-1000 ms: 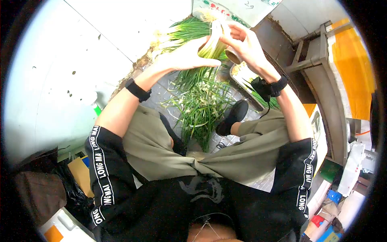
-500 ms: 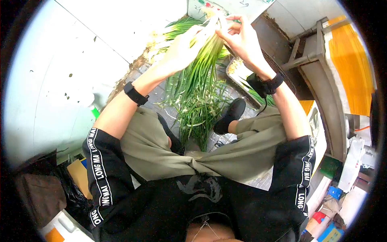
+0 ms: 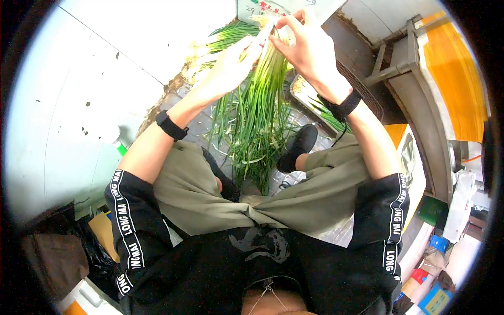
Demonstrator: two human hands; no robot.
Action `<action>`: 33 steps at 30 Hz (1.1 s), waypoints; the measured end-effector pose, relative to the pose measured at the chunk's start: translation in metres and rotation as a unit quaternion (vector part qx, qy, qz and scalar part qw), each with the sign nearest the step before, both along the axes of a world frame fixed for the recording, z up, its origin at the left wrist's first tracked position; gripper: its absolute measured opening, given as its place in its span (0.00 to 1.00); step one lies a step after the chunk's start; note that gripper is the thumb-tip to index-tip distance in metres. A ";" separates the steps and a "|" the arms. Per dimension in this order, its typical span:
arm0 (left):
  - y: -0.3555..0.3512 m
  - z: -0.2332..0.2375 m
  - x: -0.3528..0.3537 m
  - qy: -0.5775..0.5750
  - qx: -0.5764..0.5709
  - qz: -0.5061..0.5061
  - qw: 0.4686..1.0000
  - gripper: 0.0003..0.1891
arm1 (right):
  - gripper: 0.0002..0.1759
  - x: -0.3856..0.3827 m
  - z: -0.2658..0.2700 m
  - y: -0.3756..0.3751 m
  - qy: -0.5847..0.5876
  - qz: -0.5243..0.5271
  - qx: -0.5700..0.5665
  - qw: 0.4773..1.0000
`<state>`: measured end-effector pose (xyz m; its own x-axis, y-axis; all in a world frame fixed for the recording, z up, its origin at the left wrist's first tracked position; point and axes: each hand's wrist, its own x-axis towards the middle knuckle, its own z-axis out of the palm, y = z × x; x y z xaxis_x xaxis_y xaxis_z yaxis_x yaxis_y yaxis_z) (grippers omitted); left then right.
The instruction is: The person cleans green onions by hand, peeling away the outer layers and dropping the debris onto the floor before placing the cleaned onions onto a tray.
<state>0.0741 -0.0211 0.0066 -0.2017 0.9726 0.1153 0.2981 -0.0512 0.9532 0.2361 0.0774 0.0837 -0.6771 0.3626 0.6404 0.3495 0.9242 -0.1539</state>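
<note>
A bunch of green onions (image 3: 266, 73) hangs from my left hand (image 3: 233, 60), roots upward and long green leaves toward the floor. The fingers of that hand are wrapped round the pale stems. My right hand (image 3: 307, 50) is at the white upper ends, thumb and forefinger pinched on a stem there. Further left, more green onions (image 3: 233, 34) lie in a pile by the wall. Below the bunch, a heap of loose green leaves (image 3: 257, 152) spreads between my shoes.
A tray (image 3: 300, 94) with white-stemmed green onions stands right of the bunch. Behind my hands is a pale box (image 3: 286, 7) with printing. A metal-framed table (image 3: 412, 68) stands at the right, and a white wall (image 3: 100, 73) rises at the left.
My right hand has turned and shifted slightly left and up along the root ends. My left hand has moved a little left and down, still holding the bunch.
</note>
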 end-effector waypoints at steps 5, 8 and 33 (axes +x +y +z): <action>0.006 -0.005 0.003 0.003 0.009 0.004 1.000 0.19 | 0.14 -0.005 -0.002 0.007 -0.037 -0.011 -0.017 0.999; 0.005 -0.004 0.008 -0.001 0.039 0.012 0.999 0.18 | 0.12 -0.007 -0.013 0.019 -0.031 -0.021 -0.021 0.999; 0.005 -0.007 0.002 0.009 0.009 -0.036 0.999 0.17 | 0.10 -0.017 -0.023 0.048 0.011 -0.001 -0.063 0.998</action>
<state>0.0763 -0.0162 -0.0004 -0.1284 0.9825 0.1351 0.3094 -0.0898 0.9467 0.2190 0.1257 0.0605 -0.6629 0.4434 0.6033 0.3472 0.8959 -0.2770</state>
